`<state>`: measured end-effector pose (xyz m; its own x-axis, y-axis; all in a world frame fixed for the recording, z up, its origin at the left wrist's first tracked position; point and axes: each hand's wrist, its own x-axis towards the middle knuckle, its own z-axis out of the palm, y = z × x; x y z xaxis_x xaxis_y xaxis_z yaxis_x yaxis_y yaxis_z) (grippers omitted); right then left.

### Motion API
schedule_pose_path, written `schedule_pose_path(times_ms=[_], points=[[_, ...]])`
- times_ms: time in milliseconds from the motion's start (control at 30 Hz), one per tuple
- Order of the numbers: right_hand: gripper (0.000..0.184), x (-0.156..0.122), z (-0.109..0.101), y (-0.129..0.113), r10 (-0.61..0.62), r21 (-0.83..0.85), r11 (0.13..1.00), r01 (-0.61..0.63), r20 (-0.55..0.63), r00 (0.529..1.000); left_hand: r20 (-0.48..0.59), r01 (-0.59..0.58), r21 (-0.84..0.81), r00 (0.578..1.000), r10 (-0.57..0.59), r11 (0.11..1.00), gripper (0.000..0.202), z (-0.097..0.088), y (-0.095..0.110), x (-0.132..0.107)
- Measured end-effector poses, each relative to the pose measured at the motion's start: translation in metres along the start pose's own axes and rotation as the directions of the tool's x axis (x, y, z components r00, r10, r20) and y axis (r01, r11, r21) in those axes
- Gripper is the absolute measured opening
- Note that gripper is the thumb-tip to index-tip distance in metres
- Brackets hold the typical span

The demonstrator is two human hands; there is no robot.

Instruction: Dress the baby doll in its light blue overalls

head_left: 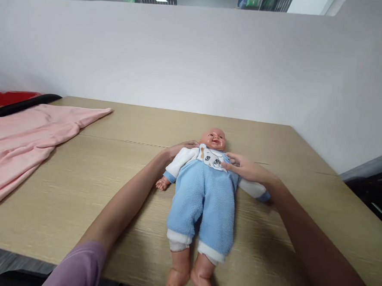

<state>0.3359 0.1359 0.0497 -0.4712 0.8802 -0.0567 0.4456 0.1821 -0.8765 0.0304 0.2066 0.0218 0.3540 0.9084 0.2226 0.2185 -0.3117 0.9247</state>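
One pink cloth lies spread over the left end of the desk, its folds thin and limp-looking. Well to its right, the person's left hand reaches in beside the doll's neck and shoulder; its fingertips are partly hidden, so I cannot tell whether it grips. The doll lies face up on the desk, head away from the person, feet close to the near edge. The bald head and bare feet look like smooth, firm plastic or vinyl, probably a little slippery. The blue trousers look fleecy and soft, so they should give good friction but may slide over the body if pinched alone. I judge the whole doll fairly light and not fragile, with limbs that could flop. The surest hold seems to be around the trunk below both arms. Rightmost, the right hand rests on the chest by the shoulder, thumb on the animal-face bib, fingers loosely curved; whether it pinches the fabric is unclear.
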Motion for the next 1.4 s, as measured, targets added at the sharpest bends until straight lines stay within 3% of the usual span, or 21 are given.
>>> schedule_pose_path(times_ms=[67, 133, 167, 233, 300, 333, 400, 467, 533, 633, 700, 767, 900, 1000, 1133, 1200, 1300, 1400], points=[[0.046, -0.018, -0.012, 0.004, -0.019, -0.167, 0.986, 0.021, 0.013, 1.000, 0.149, 0.037, 0.019, 0.988, -0.039, 0.999, 0.027, -0.014, -0.005, -0.002], [0.040, -0.035, -0.016, 0.012, -0.060, -0.309, 0.950, 0.038, -0.062, 0.996, 0.225, 0.064, 0.054, 0.972, -0.075, 0.997, 0.022, -0.026, -0.005, -0.004], [0.039, -0.043, -0.016, 0.017, -0.092, -0.372, 0.927, 0.037, -0.131, 0.987, 0.213, 0.065, 0.090, 0.973, -0.083, 0.994, 0.021, -0.028, -0.002, -0.005], [0.037, -0.058, -0.012, 0.032, -0.179, -0.468, 0.883, 0.035, -0.267, 0.947, 0.084, -0.002, 0.227, 0.996, -0.018, 0.974, 0.019, -0.025, 0.012, -0.007], [0.032, -0.074, -0.007, 0.048, -0.260, -0.539, 0.842, 0.038, -0.343, 0.903, -0.043, -0.157, 0.406, 0.981, 0.191, 0.900, 0.017, -0.007, 0.032, -0.009], [0.031, -0.082, -0.005, 0.056, -0.286, -0.568, 0.822, 0.034, -0.361, 0.887, -0.040, -0.257, 0.470, 0.949, 0.311, 0.845, 0.017, 0.006, 0.043, -0.009], [0.036, -0.100, -0.003, 0.071, -0.308, -0.609, 0.793, 0.017, -0.376, 0.874, 0.129, -0.452, 0.488, 0.883, 0.451, 0.746, 0.017, 0.038, 0.060, -0.011], [0.054, -0.117, -0.003, 0.084, -0.295, -0.612, 0.791, 0.002, -0.379, 0.877, 0.244, -0.527, 0.513, 0.846, 0.474, 0.677, 0.021, 0.069, 0.067, -0.012], [0.063, -0.131, -0.005, 0.093, -0.249, -0.553, 0.833, -0.011, -0.392, 0.885, 0.280, -0.503, 0.570, 0.862, 0.422, 0.650, 0.023, 0.092, 0.066, -0.011], [0.066, -0.140, -0.010, 0.098, -0.134, -0.343, 0.938, -0.049, -0.489, 0.862, 0.304, -0.480, 0.550, 0.878, 0.371, 0.684, 0.021, 0.105, 0.061, -0.010], [0.070, -0.136, -0.013, 0.097, -0.083, -0.160, 0.987, -0.017, -0.598, 0.797, 0.320, -0.509, 0.455, 0.859, 0.399, 0.731, 0.025, 0.104, 0.062, -0.012], [0.074, -0.122, -0.016, 0.089, -0.066, 0.001, 0.996, 0.090, -0.674, 0.735, 0.319, -0.541, 0.363, 0.837, 0.445, 0.758, 0.029, 0.100, 0.068, -0.015], [0.080, -0.078, -0.013, 0.063, -0.096, 0.152, 0.950, 0.274, -0.693, 0.714, 0.312, -0.611, 0.309, 0.789, 0.529, 0.729, 0.033, 0.097, 0.075, -0.022], [0.066, -0.048, 0.000, 0.045, -0.204, 0.083, 0.941, 0.327, -0.632, 0.747, 0.313, -0.667, 0.365, 0.745, 0.589, 0.650, 0.036, 0.097, 0.071, -0.029], [0.049, -0.035, 0.020, 0.037, -0.464, -0.237, 0.886, 0.399, -0.423, 0.778, 0.202, -0.703, 0.393, 0.695, 0.690, 0.593, 0.031, 0.093, 0.063, -0.036], [0.041, -0.039, 0.028, 0.036, -0.517, -0.302, 0.852, 0.428, -0.355, 0.779, 0.112, -0.679, 0.332, 0.717, 0.688, 0.654, 0.029, 0.091, 0.063, -0.035], [0.025, -0.047, 0.037, 0.033, -0.523, -0.249, 0.851, 0.462, -0.346, 0.779, 0.066, -0.584, 0.168, 0.810, 0.582, 0.794, 0.028, 0.090, 0.066, -0.027], [0.023, -0.047, 0.046, 0.030, -0.367, -0.022, 0.916, 0.400, -0.446, 0.817, 0.115, -0.457, 0.073, 0.887, 0.448, 0.886, 0.031, 0.093, 0.063, -0.016]])
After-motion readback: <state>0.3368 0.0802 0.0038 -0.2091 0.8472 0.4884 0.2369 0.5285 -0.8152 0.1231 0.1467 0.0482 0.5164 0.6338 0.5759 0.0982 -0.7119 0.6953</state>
